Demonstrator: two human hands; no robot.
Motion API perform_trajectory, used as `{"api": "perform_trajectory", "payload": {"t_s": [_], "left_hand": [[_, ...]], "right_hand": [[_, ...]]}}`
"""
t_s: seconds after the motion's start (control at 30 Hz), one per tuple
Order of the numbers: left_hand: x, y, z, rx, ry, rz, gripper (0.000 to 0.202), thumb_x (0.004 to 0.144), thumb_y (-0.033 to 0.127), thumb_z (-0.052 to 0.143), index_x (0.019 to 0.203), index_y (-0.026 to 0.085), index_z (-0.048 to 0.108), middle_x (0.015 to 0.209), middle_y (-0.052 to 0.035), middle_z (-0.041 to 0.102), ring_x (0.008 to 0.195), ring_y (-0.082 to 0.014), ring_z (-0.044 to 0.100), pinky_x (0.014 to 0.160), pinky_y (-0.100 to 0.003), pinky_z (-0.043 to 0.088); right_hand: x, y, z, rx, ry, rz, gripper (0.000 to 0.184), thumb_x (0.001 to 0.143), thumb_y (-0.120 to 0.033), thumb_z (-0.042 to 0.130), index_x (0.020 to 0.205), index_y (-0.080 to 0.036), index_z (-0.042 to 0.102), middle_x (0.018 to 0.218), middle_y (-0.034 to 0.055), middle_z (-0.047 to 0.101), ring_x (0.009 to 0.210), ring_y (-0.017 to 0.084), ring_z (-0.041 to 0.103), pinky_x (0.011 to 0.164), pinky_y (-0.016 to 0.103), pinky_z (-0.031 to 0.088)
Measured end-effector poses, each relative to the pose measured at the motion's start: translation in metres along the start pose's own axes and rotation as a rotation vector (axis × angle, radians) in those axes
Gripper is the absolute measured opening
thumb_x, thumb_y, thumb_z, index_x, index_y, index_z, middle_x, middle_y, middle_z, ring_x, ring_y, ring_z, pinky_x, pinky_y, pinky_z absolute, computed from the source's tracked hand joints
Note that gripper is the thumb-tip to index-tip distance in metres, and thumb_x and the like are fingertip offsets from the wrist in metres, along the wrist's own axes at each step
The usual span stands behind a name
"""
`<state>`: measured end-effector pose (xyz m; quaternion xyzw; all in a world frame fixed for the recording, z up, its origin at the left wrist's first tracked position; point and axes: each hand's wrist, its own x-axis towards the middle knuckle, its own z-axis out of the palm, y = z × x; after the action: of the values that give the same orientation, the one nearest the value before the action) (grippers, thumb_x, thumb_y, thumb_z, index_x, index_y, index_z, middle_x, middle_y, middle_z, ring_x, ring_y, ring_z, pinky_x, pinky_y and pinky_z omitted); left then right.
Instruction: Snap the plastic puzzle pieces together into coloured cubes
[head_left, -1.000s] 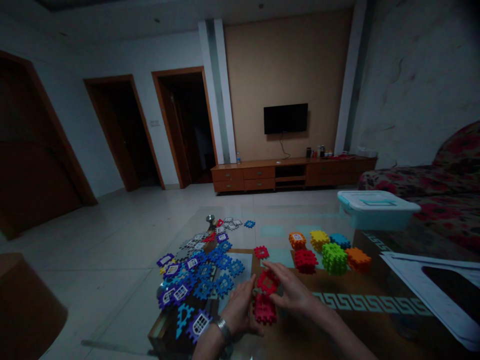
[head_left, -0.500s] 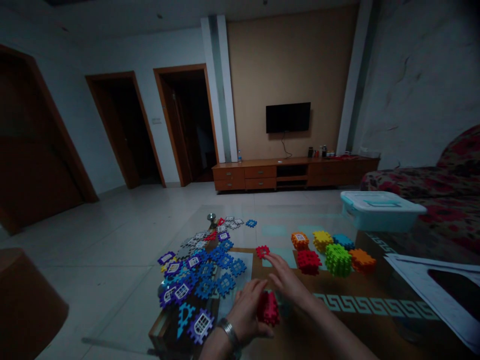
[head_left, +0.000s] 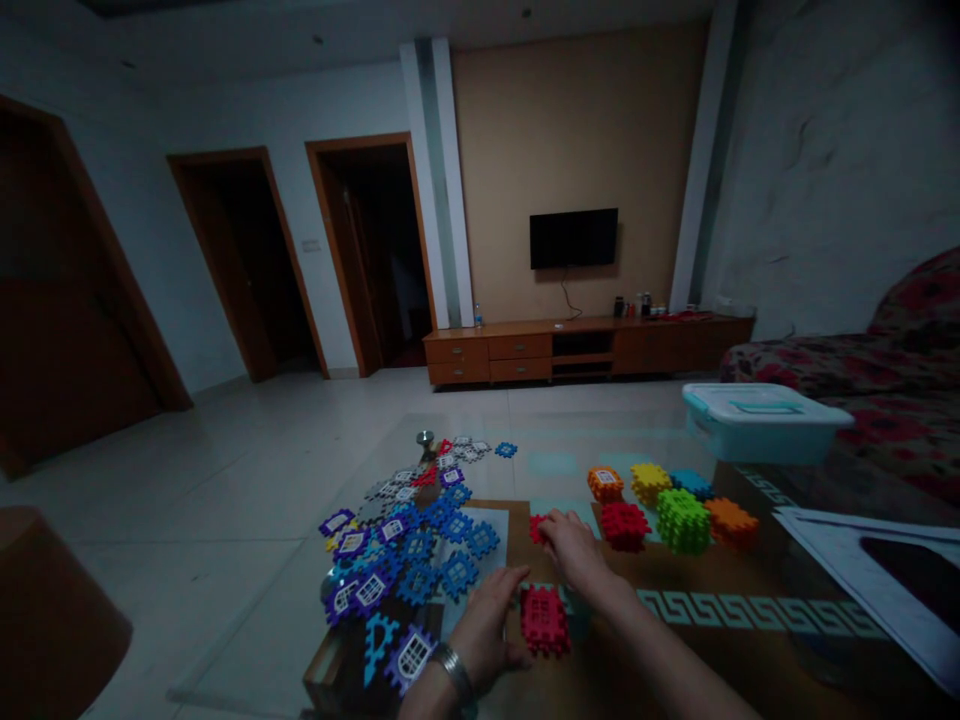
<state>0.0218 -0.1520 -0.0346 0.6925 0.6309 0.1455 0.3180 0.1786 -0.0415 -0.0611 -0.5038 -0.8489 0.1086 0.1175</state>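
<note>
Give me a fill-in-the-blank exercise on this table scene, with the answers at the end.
The toy cube closest to the camera is ____. The cube between the red cube and the orange cube is ____. Above the wooden cabinet hangs a black ____. The metal band is on the ____ wrist.

red, green, television, left

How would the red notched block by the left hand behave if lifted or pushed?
The red notched block is probably light for its size, since it looks built from thin interlocked plastic squares. Its flat, toothed faces suggest it would slide or tip rather than roll. Squeezed or pulled hard, its joined pieces might pop apart.
</note>
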Motion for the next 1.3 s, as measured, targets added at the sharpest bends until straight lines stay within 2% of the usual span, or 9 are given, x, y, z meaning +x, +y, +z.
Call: {"api": "perform_trajectory", "payload": {"t_s": [0.2, 0.4, 0.57, 0.67, 0.8, 0.93, 1.03, 1.13, 1.3], "left_hand": [[-0.003, 0.0, -0.001, 0.032, 0.01, 0.005, 0.086, 0.057, 0.008, 0.078, 0.135, 0.019, 0.045, 0.133, -0.0089, 0.055, 0.123, -0.0227, 0.047, 0.106, -0.033, 0.03], [-0.005, 0.005, 0.004, 0.047, 0.011, -0.013, 0.089, 0.054, 0.011, 0.081, 0.135, 0.023, 0.045, 0.133, -0.0075, 0.056, 0.123, -0.0253, 0.046, 0.105, -0.037, 0.029], [-0.003, 0.003, 0.007, 0.073, 0.024, 0.011, 0.08, 0.055, 0.013, 0.081, 0.129, 0.023, 0.051, 0.129, -0.0068, 0.058, 0.121, -0.0248, 0.048, 0.103, -0.037, 0.031], [-0.003, 0.001, 0.007, 0.063, 0.018, 0.0, 0.09, 0.053, 0.013, 0.081, 0.135, 0.023, 0.044, 0.133, -0.0086, 0.055, 0.123, -0.025, 0.047, 0.106, -0.038, 0.029], [-0.003, 0.002, 0.008, 0.056, 0.011, -0.006, 0.098, 0.052, 0.018, 0.081, 0.14, 0.021, 0.037, 0.135, -0.0105, 0.052, 0.123, -0.0265, 0.046, 0.107, -0.041, 0.028], [-0.001, 0.004, 0.012, 0.104, 0.029, 0.017, 0.095, 0.053, 0.02, 0.08, 0.138, 0.023, 0.039, 0.134, -0.0085, 0.053, 0.123, -0.0278, 0.044, 0.105, -0.04, 0.031], [0.001, 0.006, 0.015, 0.137, 0.033, 0.044, 0.088, 0.053, 0.02, 0.079, 0.134, 0.028, 0.044, 0.13, -0.0046, 0.055, 0.119, -0.0268, 0.045, 0.102, -0.039, 0.032], [0.0, 0.008, 0.014, 0.149, 0.027, 0.033, 0.084, 0.054, 0.019, 0.078, 0.132, 0.025, 0.046, 0.128, -0.0052, 0.055, 0.118, -0.026, 0.045, 0.102, -0.037, 0.032], [-0.001, 0.012, 0.011, 0.138, 0.029, 0.013, 0.087, 0.052, 0.015, 0.077, 0.133, 0.022, 0.046, 0.129, -0.0069, 0.053, 0.12, -0.0275, 0.044, 0.102, -0.038, 0.032]], "right_hand": [[-0.029, 0.006, -0.015, -0.046, -0.052, 0.024, 0.023, 0.067, -0.009, 0.066, 0.088, -0.017, 0.07, 0.104, 0.0127, 0.064, 0.104, 0.031, 0.055, 0.082, 0.035, 0.042], [-0.03, 0.014, -0.015, -0.007, -0.08, -0.007, 0.023, 0.068, -0.013, 0.068, 0.091, -0.015, 0.067, 0.103, 0.0105, 0.066, 0.099, 0.024, 0.059, 0.081, 0.028, 0.042], [-0.033, 0.017, -0.019, 0.009, -0.024, 0.015, 0.022, 0.076, -0.015, 0.056, 0.097, -0.015, 0.061, 0.099, 0.0112, 0.066, 0.097, 0.025, 0.059, 0.079, 0.029, 0.041], [-0.037, 0.017, -0.024, 0.064, 0.052, 0.012, 0.027, 0.082, -0.01, 0.042, 0.103, -0.018, 0.056, 0.095, 0.0076, 0.067, 0.091, 0.02, 0.061, 0.077, 0.027, 0.041], [-0.045, 0.017, -0.023, 0.172, 0.12, -0.052, 0.03, 0.077, -0.009, 0.045, 0.101, -0.018, 0.061, 0.102, 0.0105, 0.066, 0.1, 0.024, 0.059, 0.087, 0.032, 0.042], [-0.053, 0.02, -0.012, 0.338, -0.039, -0.228, 0.056, 0.065, -0.005, 0.052, 0.119, -0.019, 0.061, 0.13, 0.0126, 0.057, 0.121, 0.026, 0.051, 0.102, 0.037, 0.037], [-0.053, 0.023, -0.009, 0.399, -0.166, -0.296, 0.064, 0.064, -0.008, 0.057, 0.127, -0.02, 0.056, 0.133, 0.0115, 0.056, 0.122, 0.025, 0.05, 0.104, 0.038, 0.036], [-0.051, 0.025, -0.012, 0.307, -0.202, -0.243, 0.064, 0.063, -0.012, 0.063, 0.126, -0.019, 0.057, 0.125, 0.0122, 0.061, 0.116, 0.027, 0.053, 0.1, 0.038, 0.039], [-0.052, 0.027, -0.022, 0.122, -0.128, -0.095, 0.061, 0.066, -0.02, 0.063, 0.126, -0.013, 0.056, 0.117, 0.0161, 0.062, 0.11, 0.031, 0.054, 0.093, 0.039, 0.041]]}}
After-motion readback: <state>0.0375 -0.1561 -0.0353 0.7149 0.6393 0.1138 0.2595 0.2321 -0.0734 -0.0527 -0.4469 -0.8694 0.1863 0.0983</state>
